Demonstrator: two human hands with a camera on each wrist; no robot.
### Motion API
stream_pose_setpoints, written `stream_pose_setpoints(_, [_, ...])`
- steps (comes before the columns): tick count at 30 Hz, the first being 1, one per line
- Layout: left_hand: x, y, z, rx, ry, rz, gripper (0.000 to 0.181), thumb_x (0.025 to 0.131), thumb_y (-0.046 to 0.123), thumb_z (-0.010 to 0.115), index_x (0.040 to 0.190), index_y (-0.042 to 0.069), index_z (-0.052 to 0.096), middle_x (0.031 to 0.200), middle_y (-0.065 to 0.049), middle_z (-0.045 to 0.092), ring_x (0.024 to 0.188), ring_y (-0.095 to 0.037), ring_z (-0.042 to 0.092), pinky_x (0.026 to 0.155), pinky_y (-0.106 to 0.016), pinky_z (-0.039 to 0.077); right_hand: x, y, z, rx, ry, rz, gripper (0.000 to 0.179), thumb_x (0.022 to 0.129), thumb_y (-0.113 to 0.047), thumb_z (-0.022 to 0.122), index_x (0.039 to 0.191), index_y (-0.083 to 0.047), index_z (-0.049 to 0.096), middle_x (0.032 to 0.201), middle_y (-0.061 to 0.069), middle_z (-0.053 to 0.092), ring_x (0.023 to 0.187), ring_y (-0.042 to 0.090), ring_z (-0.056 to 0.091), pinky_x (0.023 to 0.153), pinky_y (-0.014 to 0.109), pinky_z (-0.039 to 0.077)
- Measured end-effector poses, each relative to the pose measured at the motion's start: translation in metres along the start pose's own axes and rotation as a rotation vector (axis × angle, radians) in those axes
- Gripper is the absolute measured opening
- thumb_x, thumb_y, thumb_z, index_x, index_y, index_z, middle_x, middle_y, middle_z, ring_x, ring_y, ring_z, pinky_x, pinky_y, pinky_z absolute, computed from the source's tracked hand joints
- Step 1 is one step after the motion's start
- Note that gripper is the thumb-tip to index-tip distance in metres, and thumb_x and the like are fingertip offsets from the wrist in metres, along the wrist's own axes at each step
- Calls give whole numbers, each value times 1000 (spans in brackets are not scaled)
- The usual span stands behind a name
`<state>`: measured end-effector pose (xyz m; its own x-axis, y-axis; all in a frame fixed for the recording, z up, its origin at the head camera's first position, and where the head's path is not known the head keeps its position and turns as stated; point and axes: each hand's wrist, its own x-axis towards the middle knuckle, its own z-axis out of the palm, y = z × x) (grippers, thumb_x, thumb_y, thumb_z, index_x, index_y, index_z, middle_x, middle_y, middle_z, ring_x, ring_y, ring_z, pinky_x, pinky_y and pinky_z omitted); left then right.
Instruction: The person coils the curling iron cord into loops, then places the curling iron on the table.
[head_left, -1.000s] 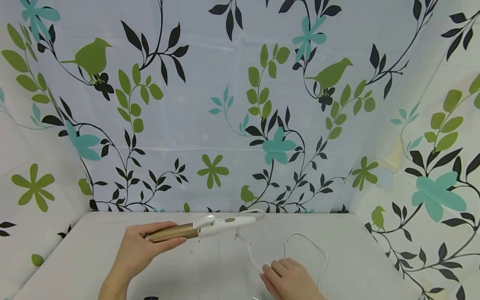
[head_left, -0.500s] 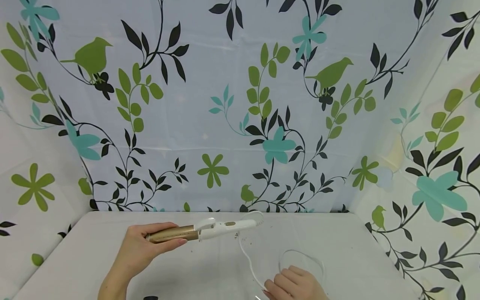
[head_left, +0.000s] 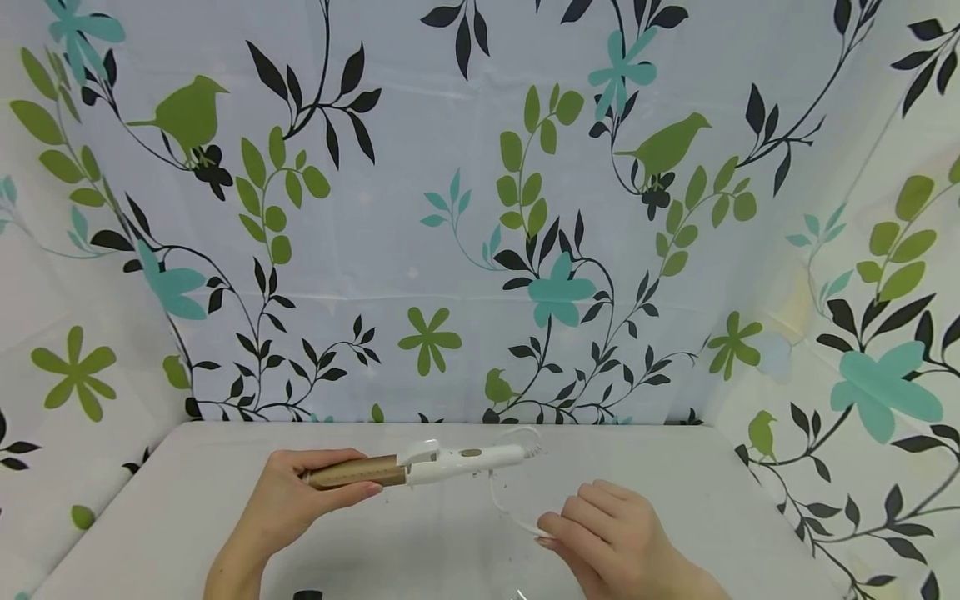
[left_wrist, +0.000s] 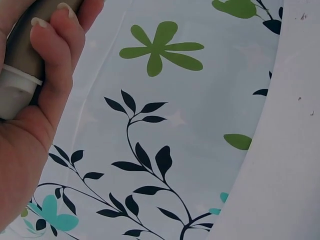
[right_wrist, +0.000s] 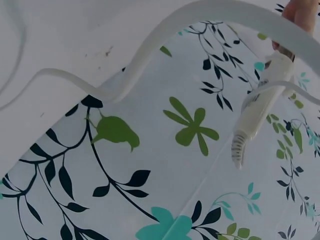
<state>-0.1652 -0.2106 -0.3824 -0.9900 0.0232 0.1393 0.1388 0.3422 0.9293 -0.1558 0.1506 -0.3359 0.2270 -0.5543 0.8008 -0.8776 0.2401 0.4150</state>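
In the head view a curling iron with a gold barrel and a white handle is held nearly level above the table. My left hand grips its gold barrel, thumb on the near side and fingers on the far side. The left wrist view shows those fingers curled round the barrel, close to the white part. A white cord hangs from the handle in a curve to my right hand, which pinches it. From the right wrist, the cord sweeps across the foreground and the handle points downward; the right hand itself is out of that view.
The white table meets a patterned cloth backdrop with leaves, birds and flowers. Similar cloth hangs at both sides. A small black object shows at the bottom edge. Small dark specks mark the tabletop.
My right hand first drew down with the cord, then rose and moved slightly right. The loop of cord behind it has gone from the head view. My left hand keeps its grip on the barrel.
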Motion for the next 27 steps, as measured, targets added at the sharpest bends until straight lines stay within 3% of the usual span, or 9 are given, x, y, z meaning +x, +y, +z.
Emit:
stream_pose_setpoints(7, [1,-1,2,-54,-96,56,42,74,16,90,111,3,75,102,-10,76,82,-16,71,70,-32,60,1,18,-2,4,25,87,26,102,-16,58,85,-2,71,69,-1,57,60,8,43,55,10,34])
stream_pose_setpoints(13, [0,-1,1,-34,-110,70,37,76,17,88,109,5,76,101,-8,76,80,-16,71,68,-32,59,-4,31,4,37,43,227,26,101,-21,62,93,1,73,77,2,59,65,10,49,56,12,41])
stream_pose_setpoints(23, [-2,-3,0,-31,-146,174,31,76,14,88,105,7,78,96,-3,77,78,-14,71,66,-32,59,-20,51,19,91,55,425,25,97,-26,65,97,-3,74,75,-3,55,60,4,45,55,9,37])
stream_pose_setpoints(27, [-3,-2,0,-44,-149,213,31,75,11,88,104,6,78,93,-2,77,76,-13,71,64,-32,59,-28,57,26,191,11,554,13,89,-12,75,101,-7,75,75,-5,56,61,3,43,54,9,35])
